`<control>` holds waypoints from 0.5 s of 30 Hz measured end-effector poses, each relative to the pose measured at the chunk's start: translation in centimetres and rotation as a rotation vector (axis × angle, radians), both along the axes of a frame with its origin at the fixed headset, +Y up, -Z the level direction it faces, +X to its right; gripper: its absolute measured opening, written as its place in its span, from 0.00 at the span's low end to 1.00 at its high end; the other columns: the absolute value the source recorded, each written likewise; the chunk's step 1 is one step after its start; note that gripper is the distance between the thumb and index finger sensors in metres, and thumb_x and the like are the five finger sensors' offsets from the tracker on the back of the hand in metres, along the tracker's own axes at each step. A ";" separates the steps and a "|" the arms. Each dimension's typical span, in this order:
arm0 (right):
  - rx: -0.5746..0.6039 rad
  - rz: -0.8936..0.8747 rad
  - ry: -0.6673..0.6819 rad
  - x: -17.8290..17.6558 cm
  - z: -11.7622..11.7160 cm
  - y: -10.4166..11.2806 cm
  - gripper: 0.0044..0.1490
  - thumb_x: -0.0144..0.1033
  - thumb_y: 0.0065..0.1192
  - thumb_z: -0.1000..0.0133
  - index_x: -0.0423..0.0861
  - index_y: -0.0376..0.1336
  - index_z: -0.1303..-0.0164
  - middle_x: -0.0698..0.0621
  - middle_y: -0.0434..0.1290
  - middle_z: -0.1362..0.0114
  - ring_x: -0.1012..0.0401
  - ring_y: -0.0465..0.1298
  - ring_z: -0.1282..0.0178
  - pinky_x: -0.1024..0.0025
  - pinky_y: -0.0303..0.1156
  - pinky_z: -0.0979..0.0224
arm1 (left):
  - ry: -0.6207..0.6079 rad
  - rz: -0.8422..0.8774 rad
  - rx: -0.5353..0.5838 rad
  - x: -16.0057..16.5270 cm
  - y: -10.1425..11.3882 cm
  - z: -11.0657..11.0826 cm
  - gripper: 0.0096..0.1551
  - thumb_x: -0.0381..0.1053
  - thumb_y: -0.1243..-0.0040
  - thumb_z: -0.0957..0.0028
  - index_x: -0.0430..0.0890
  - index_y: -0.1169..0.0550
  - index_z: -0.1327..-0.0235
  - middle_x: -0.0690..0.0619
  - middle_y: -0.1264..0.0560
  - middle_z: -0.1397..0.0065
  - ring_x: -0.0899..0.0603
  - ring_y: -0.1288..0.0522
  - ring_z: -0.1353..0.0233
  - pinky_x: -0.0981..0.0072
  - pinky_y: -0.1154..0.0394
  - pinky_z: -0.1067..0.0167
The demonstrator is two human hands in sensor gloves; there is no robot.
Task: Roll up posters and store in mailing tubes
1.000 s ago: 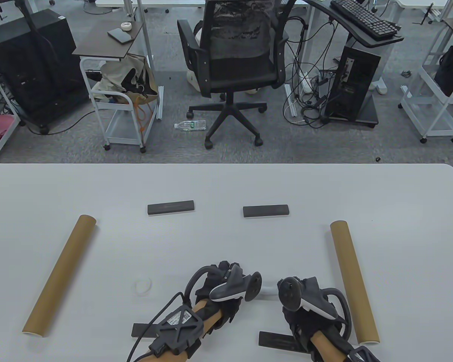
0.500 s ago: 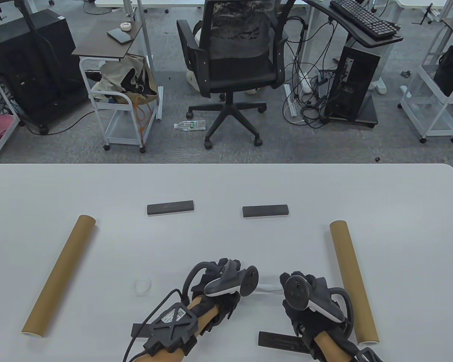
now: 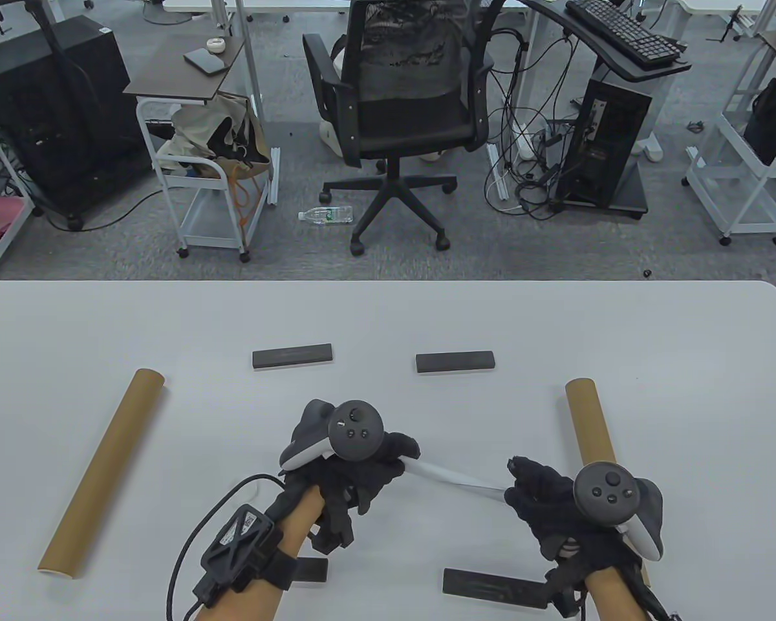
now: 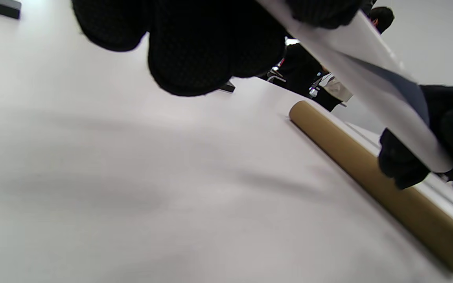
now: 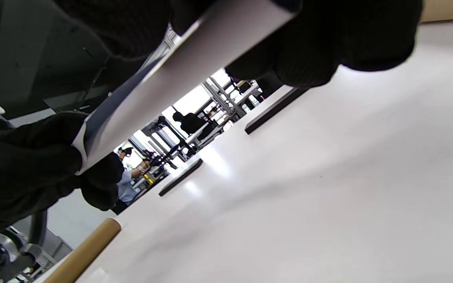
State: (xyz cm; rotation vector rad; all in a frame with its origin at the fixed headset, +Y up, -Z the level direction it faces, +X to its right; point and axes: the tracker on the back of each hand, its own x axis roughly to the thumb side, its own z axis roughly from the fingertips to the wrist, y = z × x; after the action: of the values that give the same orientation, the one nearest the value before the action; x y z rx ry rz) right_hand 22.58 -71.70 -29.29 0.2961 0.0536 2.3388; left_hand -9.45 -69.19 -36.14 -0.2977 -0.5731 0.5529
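Observation:
A white rolled poster (image 3: 456, 479) is held above the table between both hands, slanting down to the right. My left hand (image 3: 368, 469) grips its left end. My right hand (image 3: 543, 495) grips its right end. The roll also shows in the left wrist view (image 4: 372, 84) and in the right wrist view (image 5: 179, 78). A brown mailing tube (image 3: 595, 446) lies on the right, just beside my right hand; it also shows in the left wrist view (image 4: 372, 173). A second brown tube (image 3: 103, 472) lies on the left, apart from both hands.
Two dark flat bars lie at the back of the white table (image 3: 685, 362), one on the left (image 3: 292, 356) and one on the right (image 3: 454, 361). Two more lie near the front edge (image 3: 485, 585), (image 3: 307, 570). Beyond the table stands an office chair (image 3: 401, 116).
Both hands have lifted and spread apart with the rolled poster between them. The left hand moved up and back, the right hand moved right. The trackers now face upward.

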 end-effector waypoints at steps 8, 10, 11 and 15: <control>0.150 -0.213 -0.082 0.5 0.8 1.4 0.29 0.42 0.65 0.49 0.42 0.65 0.41 0.41 0.75 0.49 0.43 0.78 0.54 0.47 0.75 0.53 | 0.017 0.585 -0.275 -1.9 -0.7 -1.0 0.26 0.61 0.41 0.52 0.62 0.27 0.38 0.55 0.17 0.43 0.44 0.13 0.50 0.46 0.22 0.40; 0.132 -0.259 -0.073 0.6 0.9 1.3 0.28 0.42 0.64 0.48 0.42 0.65 0.42 0.41 0.76 0.49 0.44 0.78 0.56 0.49 0.75 0.55 | 0.027 0.753 -0.361 -1.9 -1.0 -0.9 0.27 0.61 0.41 0.51 0.62 0.27 0.37 0.53 0.18 0.40 0.42 0.14 0.46 0.43 0.24 0.38; 0.121 -0.274 -0.069 0.5 0.8 1.2 0.27 0.42 0.64 0.48 0.42 0.66 0.42 0.41 0.76 0.50 0.44 0.79 0.57 0.49 0.75 0.56 | 0.026 0.783 -0.386 -1.8 -1.0 -0.8 0.28 0.61 0.41 0.51 0.62 0.28 0.35 0.53 0.19 0.39 0.41 0.14 0.45 0.43 0.25 0.37; 0.087 -0.291 -0.030 0.0 0.8 0.8 0.26 0.42 0.62 0.47 0.42 0.66 0.42 0.41 0.75 0.50 0.44 0.78 0.57 0.49 0.75 0.56 | -0.013 0.711 -0.348 -0.5 -0.8 -0.1 0.37 0.62 0.43 0.50 0.63 0.43 0.28 0.52 0.29 0.27 0.42 0.19 0.36 0.42 0.27 0.35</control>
State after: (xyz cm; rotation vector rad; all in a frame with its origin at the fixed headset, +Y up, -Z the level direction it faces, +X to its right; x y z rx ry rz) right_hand 22.58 -70.93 -28.48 0.2911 -0.1004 2.0584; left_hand -9.99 -69.97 -36.19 -0.4269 -0.5891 1.3455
